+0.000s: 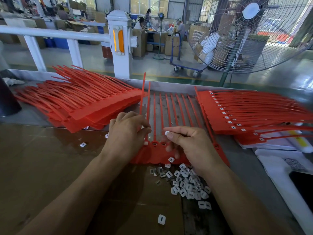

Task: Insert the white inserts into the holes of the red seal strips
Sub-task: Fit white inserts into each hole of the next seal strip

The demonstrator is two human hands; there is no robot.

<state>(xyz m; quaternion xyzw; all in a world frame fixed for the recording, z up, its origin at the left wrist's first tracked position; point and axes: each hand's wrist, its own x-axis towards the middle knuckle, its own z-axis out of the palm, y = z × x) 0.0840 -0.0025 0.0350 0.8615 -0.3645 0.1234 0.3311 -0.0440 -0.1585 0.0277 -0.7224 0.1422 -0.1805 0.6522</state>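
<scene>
A red comb of joined seal strips (157,155) lies flat in front of me, its tails pointing away. One hole at its left end holds a white insert (146,142); the two holes beside it look dark. My left hand (128,129) rests over the comb's left end, fingers curled, pinching the leftmost tail. My right hand (188,143) pinches one white insert (167,132) between thumb and forefinger, just above the row of holes. A heap of loose white inserts (186,182) lies close below the comb.
A stack of red strip combs (81,102) lies to the left. Another stack (245,114), with white inserts fitted, lies to the right on white paper. A phone (303,185) is at the right edge. Cardboard (50,158) covers the near table. A big fan (250,31) stands behind.
</scene>
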